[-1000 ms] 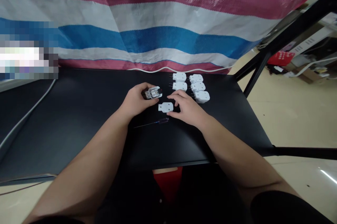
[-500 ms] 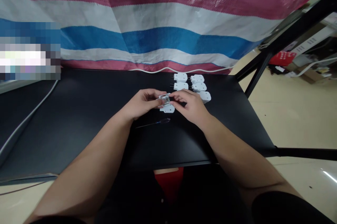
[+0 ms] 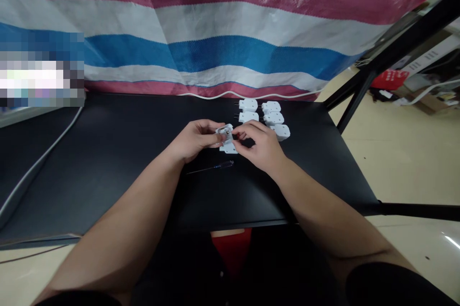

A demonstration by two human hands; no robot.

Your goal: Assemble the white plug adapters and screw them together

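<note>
My left hand [image 3: 199, 139] is closed around an opened white plug housing [image 3: 226, 130], thumb on top and fingers behind. Its hollow side faces up, and small metal parts show inside. At the right end of the housing is my right hand [image 3: 257, 141], its thumb and fingertips curled close to the edge; any small part between them is too small to make out. Directly below the held housing, a second white plug piece [image 3: 229, 149] lies on the black table [image 3: 118, 153], partly covered. Nearer to me lies a screwdriver [image 3: 224, 165] with a clear handle, its shaft pointing left.
Several white plugs [image 3: 273, 118] lie in two columns behind my right hand, some with pins pointing left. A white cable [image 3: 230, 95] runs along the back edge by a striped sheet [image 3: 215, 52]. Another cable [image 3: 43, 155] crosses the left side. A black metal frame [image 3: 359, 90] stands at right.
The housing has tipped slightly in my left hand, showing more of its inside. My right fingertips have drawn back a little from its metal parts. The whole view has shifted slightly.
</note>
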